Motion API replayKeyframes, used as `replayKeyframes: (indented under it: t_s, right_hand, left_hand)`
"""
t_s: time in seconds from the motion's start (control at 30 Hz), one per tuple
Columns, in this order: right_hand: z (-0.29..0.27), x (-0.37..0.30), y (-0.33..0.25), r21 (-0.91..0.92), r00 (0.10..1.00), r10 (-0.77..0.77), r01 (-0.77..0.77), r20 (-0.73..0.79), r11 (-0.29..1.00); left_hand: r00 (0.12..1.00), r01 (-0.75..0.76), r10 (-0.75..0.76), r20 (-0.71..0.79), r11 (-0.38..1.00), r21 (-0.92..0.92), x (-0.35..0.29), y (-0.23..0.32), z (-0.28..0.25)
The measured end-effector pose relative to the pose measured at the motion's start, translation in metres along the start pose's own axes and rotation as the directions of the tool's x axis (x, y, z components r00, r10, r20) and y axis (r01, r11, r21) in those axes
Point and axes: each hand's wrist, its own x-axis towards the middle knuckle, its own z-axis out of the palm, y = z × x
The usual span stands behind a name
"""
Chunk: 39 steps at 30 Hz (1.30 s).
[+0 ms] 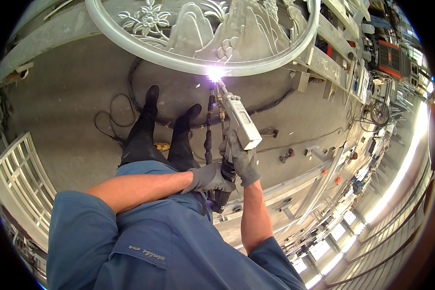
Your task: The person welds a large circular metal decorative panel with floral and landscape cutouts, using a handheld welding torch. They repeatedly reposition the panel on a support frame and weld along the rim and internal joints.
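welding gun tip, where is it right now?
Head view, upper centre: the welding gun tip sits at the bright spark on the lower rim of the round metal frame, just right of the person's boots, with both gloved hands on its handle.

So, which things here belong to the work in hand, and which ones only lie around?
In use:
- welding gun, held by right hand
- left hand steadying its handle
- round metal frame, where the bright spark sits

Lying about:
- white grille panel
- black cable on the floor
- small tool
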Motion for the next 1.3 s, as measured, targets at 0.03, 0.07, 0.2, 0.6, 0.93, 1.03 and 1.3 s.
replayKeyframes:
  t_s: [0.03,0.07,0.2,0.6,0.93,1.03,1.3]
  right_hand:
    - [-0.001,-0.002,0.000,0.019,1.000,0.009,-0.009,0.017,1.000]
    - [-0.001,-0.003,0.002,0.020,1.000,0.004,-0.004,-0.008,1.000]
    - [0.005,-0.009,0.011,-0.054,0.997,-0.033,0.030,-0.064,0.998]
    - [0.017,0.003,-0.033,0.058,1.000,0.023,-0.022,-0.010,0.998]
    - [0.019,0.008,-0.028,0.056,0.998,0.058,-0.056,-0.024,0.997]
    - [0.019,0.009,-0.027,0.066,0.997,0.076,-0.074,-0.024,0.995]
    - [0.019,0.009,-0.029,0.077,0.999,0.050,-0.049,-0.011,0.996]
  left_hand:
    - [1.000,0.001,-0.001,-0.001,1.000,-0.024,0.001,-0.005,0.002]
    - [1.000,0.003,-0.003,-0.002,0.999,-0.048,0.000,-0.002,0.002]
    - [0.995,0.088,-0.091,0.029,0.991,0.103,-0.012,0.010,0.001]
    - [0.999,-0.020,0.025,-0.038,0.992,0.127,-0.016,0.022,-0.016]
    - [0.998,-0.054,0.057,-0.028,0.993,0.109,-0.014,0.017,-0.021]
    - [0.999,-0.021,0.023,-0.023,0.995,0.098,-0.017,0.022,-0.021]
    - [1.000,-0.012,0.013,-0.001,0.992,0.129,-0.021,0.031,-0.023]
